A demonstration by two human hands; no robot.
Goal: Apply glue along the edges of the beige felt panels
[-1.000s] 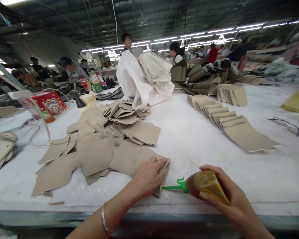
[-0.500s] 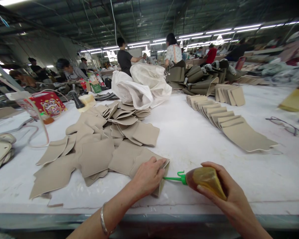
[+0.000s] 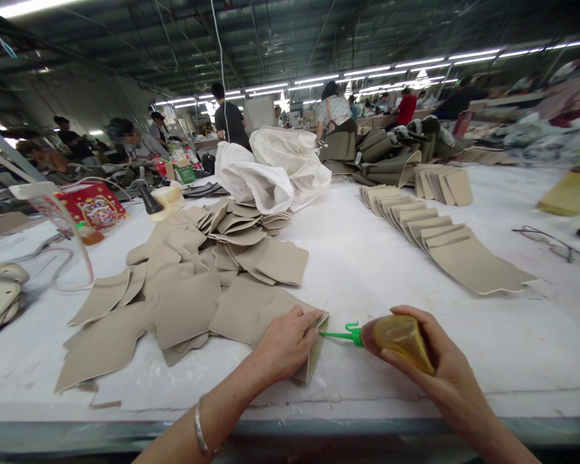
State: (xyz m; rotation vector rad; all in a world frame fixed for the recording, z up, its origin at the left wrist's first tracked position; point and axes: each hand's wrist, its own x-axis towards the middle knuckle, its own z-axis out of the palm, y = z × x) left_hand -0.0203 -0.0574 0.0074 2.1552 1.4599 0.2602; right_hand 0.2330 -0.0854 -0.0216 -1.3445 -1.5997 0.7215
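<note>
My left hand (image 3: 287,341) is closed on the right end of a taupe leather-like piece (image 3: 283,308), holding it at its edge. A pale strip of that piece's underside shows along this edge. In my right hand (image 3: 444,361) is a squeeze bottle (image 3: 399,341) of amber liquid, lying nearly level. Its thin green nozzle (image 3: 338,334) points left, with the tip right by my left fingertips at the piece's edge. Whether the tip touches the piece I cannot tell. More taupe pieces (image 3: 186,306) lie overlapped in a loose heap to the left.
A fanned row of taupe pieces (image 3: 473,258) lies at the right, near eyeglasses (image 3: 553,245) and a yellowish container (image 3: 568,193). Behind the heap sits a crumpled white bag (image 3: 275,167). A red box (image 3: 96,206) stands at the left. Several people work farther back.
My right hand and the bottle have shifted up slightly, the nozzle tip moving up along the piece's edge. My left hand keeps its hold. In the background, two people have changed posture.
</note>
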